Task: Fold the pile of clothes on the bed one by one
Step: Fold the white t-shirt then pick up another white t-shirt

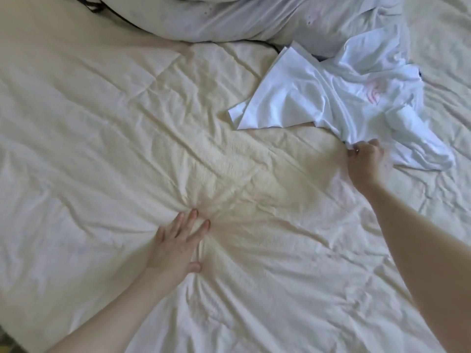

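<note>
Right hand (367, 161) pinches white shirt (331, 98) (pink print unreadable).

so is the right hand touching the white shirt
Touching. The head view shows the right hand with its fingers curled, pinching the near edge of the white shirt, with no gap between them.

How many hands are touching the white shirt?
1. The right hand pinches the edge of the white shirt on the right side of the bed. The left hand lies flat on the cream bedspread, away from the shirt.
</note>
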The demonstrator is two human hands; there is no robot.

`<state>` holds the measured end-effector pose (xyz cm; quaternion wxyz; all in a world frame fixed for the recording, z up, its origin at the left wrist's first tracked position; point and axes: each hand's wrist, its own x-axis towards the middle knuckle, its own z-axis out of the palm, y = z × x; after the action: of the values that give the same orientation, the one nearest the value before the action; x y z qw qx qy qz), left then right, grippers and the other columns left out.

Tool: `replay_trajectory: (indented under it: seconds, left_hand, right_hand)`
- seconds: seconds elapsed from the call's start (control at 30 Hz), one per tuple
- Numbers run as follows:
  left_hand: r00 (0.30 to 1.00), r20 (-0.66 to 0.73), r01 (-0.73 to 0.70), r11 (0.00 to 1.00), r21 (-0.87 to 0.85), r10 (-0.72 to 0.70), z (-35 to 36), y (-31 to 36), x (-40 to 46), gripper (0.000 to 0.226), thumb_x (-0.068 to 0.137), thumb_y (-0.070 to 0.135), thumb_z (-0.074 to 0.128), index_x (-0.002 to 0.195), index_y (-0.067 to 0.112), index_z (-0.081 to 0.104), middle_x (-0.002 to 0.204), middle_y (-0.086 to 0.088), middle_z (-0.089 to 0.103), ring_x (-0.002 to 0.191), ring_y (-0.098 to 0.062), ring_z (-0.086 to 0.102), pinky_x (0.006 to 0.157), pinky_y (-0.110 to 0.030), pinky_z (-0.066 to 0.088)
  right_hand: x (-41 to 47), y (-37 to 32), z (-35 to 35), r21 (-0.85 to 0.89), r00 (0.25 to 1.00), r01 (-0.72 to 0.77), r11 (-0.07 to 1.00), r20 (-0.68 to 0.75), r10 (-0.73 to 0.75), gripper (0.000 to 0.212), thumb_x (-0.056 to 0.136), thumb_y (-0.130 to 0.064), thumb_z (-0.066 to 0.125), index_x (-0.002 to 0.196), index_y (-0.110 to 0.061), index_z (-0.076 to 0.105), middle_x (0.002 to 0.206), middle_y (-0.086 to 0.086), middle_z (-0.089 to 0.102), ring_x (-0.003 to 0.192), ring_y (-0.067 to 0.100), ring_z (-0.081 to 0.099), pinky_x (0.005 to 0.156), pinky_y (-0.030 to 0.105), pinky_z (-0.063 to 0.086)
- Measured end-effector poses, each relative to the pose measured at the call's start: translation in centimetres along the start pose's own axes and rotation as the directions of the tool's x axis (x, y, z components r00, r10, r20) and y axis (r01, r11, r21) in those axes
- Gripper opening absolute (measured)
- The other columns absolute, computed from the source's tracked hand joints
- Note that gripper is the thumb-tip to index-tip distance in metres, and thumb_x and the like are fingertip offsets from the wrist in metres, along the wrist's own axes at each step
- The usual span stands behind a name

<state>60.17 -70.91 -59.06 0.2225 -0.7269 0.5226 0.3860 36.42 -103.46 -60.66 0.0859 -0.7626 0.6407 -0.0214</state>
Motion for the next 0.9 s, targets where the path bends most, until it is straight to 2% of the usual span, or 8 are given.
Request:
replay_trajectory:
  seconds: [0.27, 0.4, 0.53, 0.6, 0.67, 0.77, 0.83, 0.9]
  left_hand:
    - [0.991, 0.137, -0.007, 1.000, -0.008, 0.008, -2.7, 0.0, -0.4, 0.086, 0.089, 0.045, 0.056, 0.150, 0.033, -0.004, 0.157, -0.001, -0.020, 0.146, -0.023, -0.009, 0.117, -0.044, 0.012]
    - [0.977, -0.214, -0.049, 0.989, -0.137, 0.018, -3.5, 2.5, -3.7, 0.062, 0.091, 0.017, 0.048, 0.148, 0.022, 0.024, 0.151, -0.009, 0.029, 0.135, -0.024, 0.035, 0.107, -0.033, 0.031]
    - [0.825, -0.477, -0.270, 0.953, 0.139, 0.303, -1.3, 6.4, -7.5, 0.069, 0.087, 0.002, 0.028, 0.150, 0.027, 0.017, 0.158, -0.011, 0.008, 0.144, -0.035, 0.011, 0.115, -0.047, 0.016]
    - [0.821, -0.333, -0.367, 0.875, 0.315, 0.464, -0.4, 7.9, -8.2, 0.064, 0.088, 0.006, 0.017, 0.146, 0.029, 0.030, 0.158, -0.008, 0.013, 0.145, -0.035, 0.002, 0.114, -0.054, 0.002]
    - [0.915, -0.071, -0.335, 0.849, 0.409, 0.396, 0.7, 8.8, -8.4, 0.044, 0.095, 0.011, 0.030, 0.133, 0.024, 0.049, 0.147, -0.005, 0.038, 0.146, -0.029, 0.005, 0.112, -0.055, -0.010]
    - [0.937, 0.074, -0.342, 0.853, 0.394, 0.341, 2.9, 9.4, -9.3, 0.028, 0.095, 0.013, 0.040, 0.114, 0.018, 0.060, 0.118, -0.004, 0.060, 0.127, -0.021, 0.044, 0.115, -0.046, 0.003]
    - [0.920, 0.033, -0.380, 0.870, 0.314, 0.390, 4.0, 9.4, -10.0, 0.027, 0.096, 0.018, 0.038, 0.114, 0.019, 0.058, 0.117, -0.003, 0.059, 0.119, -0.021, 0.049, 0.108, -0.035, 0.021]
    - [0.908, -0.070, -0.386, 0.890, 0.242, 0.413, 4.1, 9.2, -10.1, 0.030, 0.097, 0.023, 0.036, 0.118, 0.020, 0.057, 0.117, -0.002, 0.057, 0.117, -0.022, 0.050, 0.098, -0.031, 0.030]
  right_hand:
    - [-13.7, -5.0, -1.7, 0.196, 0.906, 0.367, 0.909, 0.147, -0.397, 0.010, 0.080, 0.001, 0.063, 0.080, 0.000, 0.072, 0.081, 0.019, 0.062, 0.074, 0.037, 0.059, 0.070, 0.038, 0.036]
    - [-24.0, -6.0, -2.9, 0.346, 0.809, 0.455, 0.820, 0.224, -0.543, 0.017, 0.057, -0.001, 0.083, 0.062, -0.011, 0.071, 0.078, 0.008, 0.066, 0.073, 0.030, 0.065, 0.068, 0.038, 0.045]
    - [-31.7, -3.7, -4.5, 0.479, 0.708, 0.488, 0.730, 0.273, -0.652, 0.028, 0.042, -0.004, 0.092, 0.054, -0.017, 0.070, 0.078, 0.001, 0.071, 0.067, 0.018, 0.068, 0.073, 0.040, 0.055]
    - [-34.3, -2.5, -5.2, 0.501, 0.595, 0.482, 0.719, 0.415, -0.688, 0.019, 0.055, -0.006, 0.087, 0.064, -0.015, 0.073, 0.086, 0.002, 0.072, 0.076, 0.017, 0.069, 0.084, 0.043, 0.054]
    - [-35.9, -1.1, -5.5, 0.448, 0.509, 0.468, 0.762, 0.568, -0.647, 0.010, 0.082, -0.014, 0.069, 0.089, -0.013, 0.075, 0.108, 0.001, 0.069, 0.101, 0.016, 0.064, 0.107, 0.033, 0.036]
    - [-36.4, 0.0, -6.3, 0.400, 0.646, 0.335, 0.853, 0.562, -0.517, 0.021, 0.093, -0.022, 0.054, 0.091, -0.012, 0.073, 0.095, 0.003, 0.070, 0.095, 0.024, 0.064, 0.089, 0.030, 0.046]
    - [-35.1, 0.0, -6.6, 0.391, 0.880, 0.308, 0.867, 0.230, -0.416, 0.009, 0.085, -0.014, 0.066, 0.080, -0.009, 0.071, 0.075, 0.006, 0.066, 0.073, 0.029, 0.064, 0.063, 0.034, 0.050]
    - [-32.8, -0.3, -6.2, 0.273, 0.961, 0.258, 0.927, 0.030, -0.276, 0.014, 0.079, -0.014, 0.074, 0.091, -0.006, 0.070, 0.085, 0.009, 0.067, 0.081, 0.032, 0.064, 0.069, 0.040, 0.050]
